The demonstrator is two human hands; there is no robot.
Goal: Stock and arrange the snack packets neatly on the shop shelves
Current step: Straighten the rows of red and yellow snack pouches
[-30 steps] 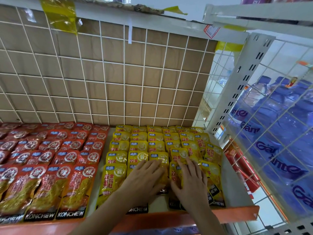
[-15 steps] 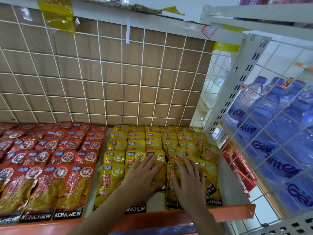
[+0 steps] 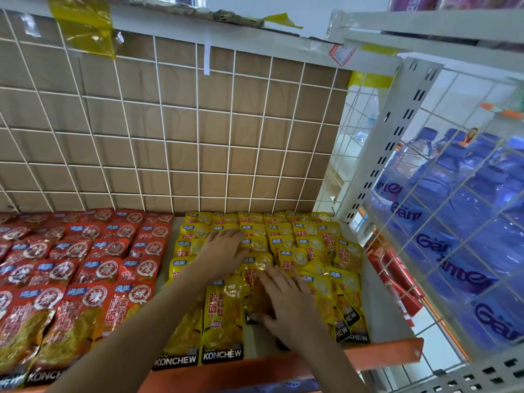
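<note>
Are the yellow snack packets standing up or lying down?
Lying down. The yellow packets lie flat on the shelf in overlapping rows, fronts up, under the left hand and right hand.

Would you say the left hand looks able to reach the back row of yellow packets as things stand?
Probably yes. The left hand lies flat on the yellow packets just short of the back row, with nothing standing between them and open space above the packets.

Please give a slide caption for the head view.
Left hand and right hand rest on yellow snack packets beside red packets.
</note>
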